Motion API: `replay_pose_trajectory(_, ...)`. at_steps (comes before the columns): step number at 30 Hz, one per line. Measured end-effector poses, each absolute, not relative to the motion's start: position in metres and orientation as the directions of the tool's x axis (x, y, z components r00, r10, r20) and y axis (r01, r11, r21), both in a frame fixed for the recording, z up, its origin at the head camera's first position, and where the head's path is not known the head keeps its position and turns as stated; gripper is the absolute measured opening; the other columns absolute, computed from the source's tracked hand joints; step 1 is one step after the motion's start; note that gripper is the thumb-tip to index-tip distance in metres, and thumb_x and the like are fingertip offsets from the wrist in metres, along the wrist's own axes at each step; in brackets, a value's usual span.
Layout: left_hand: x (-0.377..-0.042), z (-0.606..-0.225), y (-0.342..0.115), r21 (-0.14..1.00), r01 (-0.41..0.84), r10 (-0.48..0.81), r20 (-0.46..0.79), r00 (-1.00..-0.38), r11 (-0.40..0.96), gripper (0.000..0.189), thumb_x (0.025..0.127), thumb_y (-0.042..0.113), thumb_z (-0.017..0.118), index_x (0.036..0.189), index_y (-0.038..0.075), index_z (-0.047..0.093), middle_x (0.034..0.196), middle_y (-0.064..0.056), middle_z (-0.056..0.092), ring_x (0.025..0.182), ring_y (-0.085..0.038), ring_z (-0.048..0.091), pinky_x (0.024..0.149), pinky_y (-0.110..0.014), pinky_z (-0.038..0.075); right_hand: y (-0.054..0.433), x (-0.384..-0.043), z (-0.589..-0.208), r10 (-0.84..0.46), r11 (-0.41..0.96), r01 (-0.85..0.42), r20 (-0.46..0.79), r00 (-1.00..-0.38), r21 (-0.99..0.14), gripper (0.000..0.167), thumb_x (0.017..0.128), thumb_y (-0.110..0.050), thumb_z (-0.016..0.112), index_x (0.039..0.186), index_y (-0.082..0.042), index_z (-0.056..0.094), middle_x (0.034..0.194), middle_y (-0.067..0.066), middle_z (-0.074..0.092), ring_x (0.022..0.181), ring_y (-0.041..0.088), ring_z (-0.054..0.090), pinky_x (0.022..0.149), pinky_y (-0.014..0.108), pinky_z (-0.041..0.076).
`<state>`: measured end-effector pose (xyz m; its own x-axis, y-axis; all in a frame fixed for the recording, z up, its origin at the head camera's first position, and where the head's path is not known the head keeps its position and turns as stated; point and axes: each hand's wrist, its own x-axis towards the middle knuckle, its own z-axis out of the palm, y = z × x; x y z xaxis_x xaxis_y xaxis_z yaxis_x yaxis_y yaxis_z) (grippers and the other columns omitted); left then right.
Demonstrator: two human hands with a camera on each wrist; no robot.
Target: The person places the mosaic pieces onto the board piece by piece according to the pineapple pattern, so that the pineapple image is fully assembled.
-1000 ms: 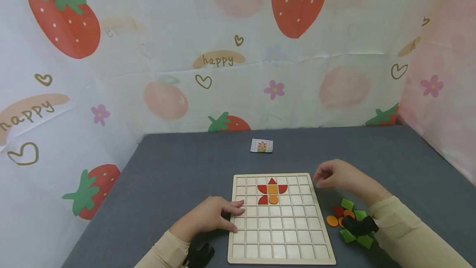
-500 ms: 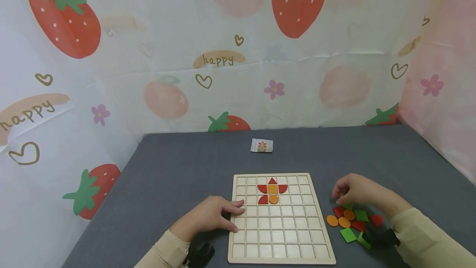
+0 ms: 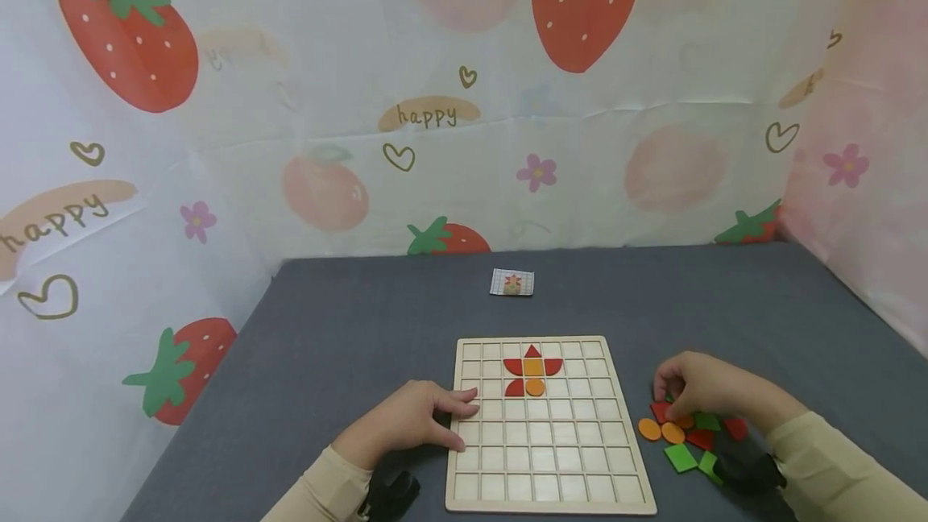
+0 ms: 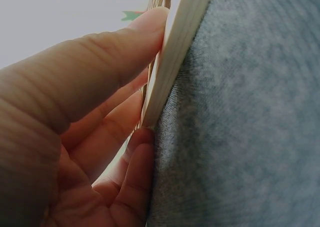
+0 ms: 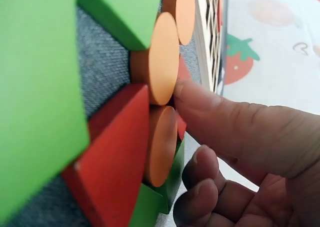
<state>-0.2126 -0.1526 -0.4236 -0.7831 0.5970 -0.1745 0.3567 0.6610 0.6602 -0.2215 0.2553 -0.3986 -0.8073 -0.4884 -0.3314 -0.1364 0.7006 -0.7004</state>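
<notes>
My left hand [image 3: 416, 417] rests on the left edge of a wooden grid board [image 3: 500, 488], fingers extended over it. In the left wrist view its thumb [image 4: 125, 49] lies against the board's edge [image 4: 175, 57]. To the right of the board, my right hand [image 3: 706, 385] reaches down into a pile of coloured pieces. Its thumb [image 5: 220, 109] touches or nearly touches a red piece [image 3: 658, 410] beside orange discs [image 5: 163, 59]. The index finger is mostly hidden, so whether the piece is pinched cannot be told.
Red shapes [image 3: 514, 388], an orange square [image 3: 532, 366] and an orange disc [image 3: 535, 387] lie in the board's upper cells. Green blocks [image 3: 680, 457] are in the pile. A small pattern card [image 3: 511, 283] lies behind the board on the grey cloth [image 3: 377, 321].
My right hand has moved right and down from beside the board's upper right corner to the pile, and is lower among the pieces now. The left hand stays on the board.
</notes>
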Motion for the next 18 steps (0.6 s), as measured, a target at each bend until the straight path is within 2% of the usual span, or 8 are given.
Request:
replay_pose_trajectory(9, -0.213, -0.424, -0.153, 0.666, 0.356, 0.601, -0.174, -0.780, 0.655, 0.055, 0.067, 0.034, 0.078, 0.118, 0.024, 0.063, 0.129, 0.014, 0.051, 0.121, -0.009, 0.044, 0.099, -0.036, 0.038, 0.255, -0.223, -0.400, -0.501, 0.681, -0.124, -0.335, -0.798, -0.722, 0.020, 0.073, -0.004, 0.073, 0.072, -0.003, 0.053, 0.062, 0.001, 0.048, 0.056, 0.015, 0.046, 0.051, 0.027, 0.038)
replay_pose_trajectory(18, -0.214, -0.424, -0.153, 0.663, 0.360, 0.605, -0.177, -0.776, 0.656, 0.055, 0.067, 0.036, 0.078, 0.118, 0.025, 0.063, 0.129, 0.014, 0.051, 0.122, -0.010, 0.043, 0.100, -0.038, 0.036, 0.253, -0.227, -0.389, -0.510, 0.674, -0.158, -0.300, -0.806, -0.722, 0.019, 0.078, -0.015, 0.071, 0.074, -0.005, 0.055, 0.067, 0.001, 0.049, 0.057, 0.014, 0.043, 0.051, 0.026, 0.036)
